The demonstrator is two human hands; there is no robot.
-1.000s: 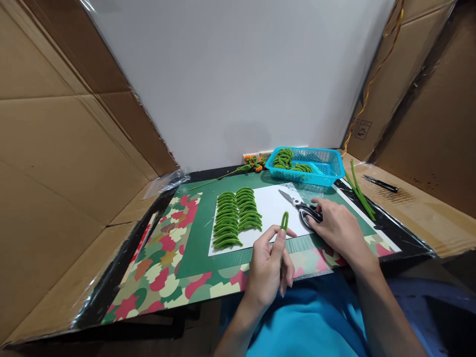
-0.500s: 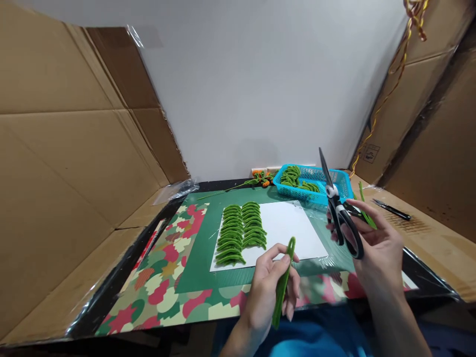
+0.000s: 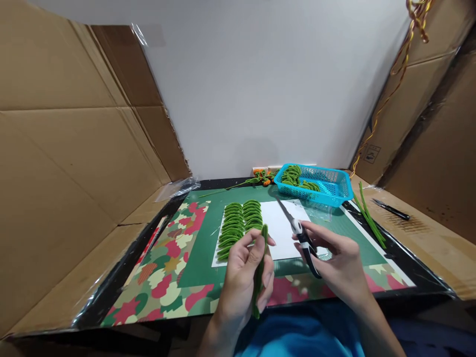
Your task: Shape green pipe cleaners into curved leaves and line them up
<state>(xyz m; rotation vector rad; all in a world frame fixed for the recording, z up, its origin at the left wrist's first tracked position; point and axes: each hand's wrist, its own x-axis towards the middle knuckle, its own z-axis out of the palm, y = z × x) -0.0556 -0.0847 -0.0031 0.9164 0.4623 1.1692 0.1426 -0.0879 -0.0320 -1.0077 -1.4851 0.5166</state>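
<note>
My left hand (image 3: 243, 270) pinches a folded green fuzzy pipe cleaner (image 3: 264, 237) upright between thumb and fingers, its lower part running down past the palm. In my right hand (image 3: 344, 260) is a pair of black-and-white scissors (image 3: 296, 227), the blades pointing up and left over the paper and appearing closed. Between and behind the hands lies a white sheet of paper (image 3: 283, 245). On its left half, curved green pipe cleaner pieces (image 3: 233, 223) are stacked in two neat columns; my left hand covers the lower end of the right column.
A blue plastic basket (image 3: 334, 198) at the back holds more green pieces (image 3: 292, 173). Orange flowers (image 3: 265, 176) lie beside it. Loose green stems (image 3: 372, 223) and small black-handled snips (image 3: 392, 209) are on the right. Cardboard walls (image 3: 59, 148) stand at both sides.
Both hands have moved left, and the scissors have swung down and left toward the pipe cleaner. The basket's front and the loose stems on the right now show more fully.
</note>
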